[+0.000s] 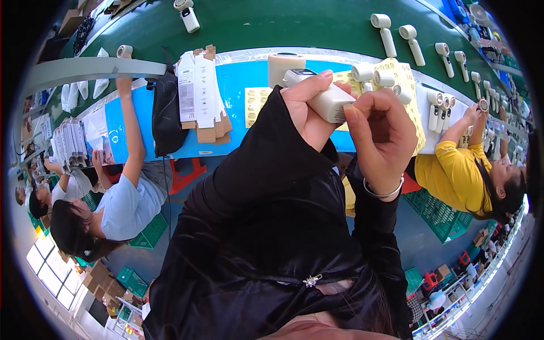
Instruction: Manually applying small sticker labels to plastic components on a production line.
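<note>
Nearest, black sleeves filling the lower middle, leaving little open room between body and counter (238,85) edge. Above them, left hand (309,110) wrapped round the white handheld fan (326,97), fingers curled shut on its body, thumb along the top. Right hand (381,136) just beside, fingers bent, fingertips (350,110) pinching the fan's near end; silver bracelet (384,194) at the wrist. Fan held up between both hands, above the blue counter strip, clear of its surface.

Beyond the hands, a roll of tape (285,65) and yellow label sheets (255,102) on the blue strip, with flat cardboard boxes (201,93) stacked to the left. More white fans (439,107) lined along the counter's right stretch. Farther still, green conveyor belt (272,25) with fans spaced apart on it.

To either side, seated co-workers: light-blue shirt (127,207) on the left, yellow shirt (447,173) on the right, crowding the counter edge. Green crates (439,212) on the floor below.
</note>
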